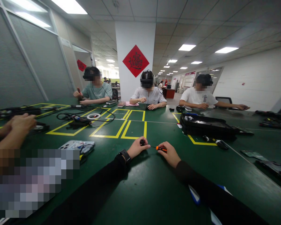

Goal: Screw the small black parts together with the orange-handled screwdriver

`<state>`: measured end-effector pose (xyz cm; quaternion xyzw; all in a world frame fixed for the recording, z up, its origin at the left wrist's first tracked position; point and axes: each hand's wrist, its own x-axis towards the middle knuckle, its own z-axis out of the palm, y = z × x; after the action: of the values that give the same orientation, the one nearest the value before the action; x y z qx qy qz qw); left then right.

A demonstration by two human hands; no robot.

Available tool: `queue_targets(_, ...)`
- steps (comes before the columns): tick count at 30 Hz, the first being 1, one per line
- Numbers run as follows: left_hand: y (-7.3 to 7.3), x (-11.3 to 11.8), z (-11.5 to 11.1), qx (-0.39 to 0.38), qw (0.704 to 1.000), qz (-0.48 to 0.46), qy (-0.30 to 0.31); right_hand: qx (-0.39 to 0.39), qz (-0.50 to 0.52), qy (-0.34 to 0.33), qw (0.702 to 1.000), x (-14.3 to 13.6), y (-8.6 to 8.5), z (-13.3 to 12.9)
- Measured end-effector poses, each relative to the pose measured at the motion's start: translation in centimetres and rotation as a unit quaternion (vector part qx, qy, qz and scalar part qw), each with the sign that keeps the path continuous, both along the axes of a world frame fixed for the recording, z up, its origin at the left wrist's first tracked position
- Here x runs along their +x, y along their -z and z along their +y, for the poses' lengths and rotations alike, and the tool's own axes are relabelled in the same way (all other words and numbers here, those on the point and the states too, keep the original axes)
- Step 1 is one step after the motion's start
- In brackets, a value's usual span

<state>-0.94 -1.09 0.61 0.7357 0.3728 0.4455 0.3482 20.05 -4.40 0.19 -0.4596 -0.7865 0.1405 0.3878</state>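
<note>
The green table (140, 193) is the biggest thing on my remote feed, filling the lower part of my view and marked with yellow tape (105, 136). Beyond it, a white pillar (128, 86) rises at 12 o'clock. I count 3 people seated across from me: a person in green (103, 93) at 10 o'clock, a person in a white shirt (152, 97) near 12, and a person in a white tee (193, 98) between 2 and 3. A black case (208, 128) lies at 3 o'clock, and a co-worker's hands (23, 125) reach in at 9.

My own pair works low over the table. My right hand (170, 154), around 5 o'clock, grasps an orange-and-black screwdriver (161, 149), its shaft aimed at my other fingers. My left hand (136, 149), at 6 o'clock, pinches a small dark part (142, 142), the smallest thing I follow here. Whether the screwdriver's tip touches it, I cannot tell.
</note>
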Motion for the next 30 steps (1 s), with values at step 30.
queue_targets(30, 0.32, 0.04, 0.20, -0.014, 0.999, -0.014, -0.035, 0.015, -0.072, 0.005, 0.997, -0.02, -0.14, -0.09)
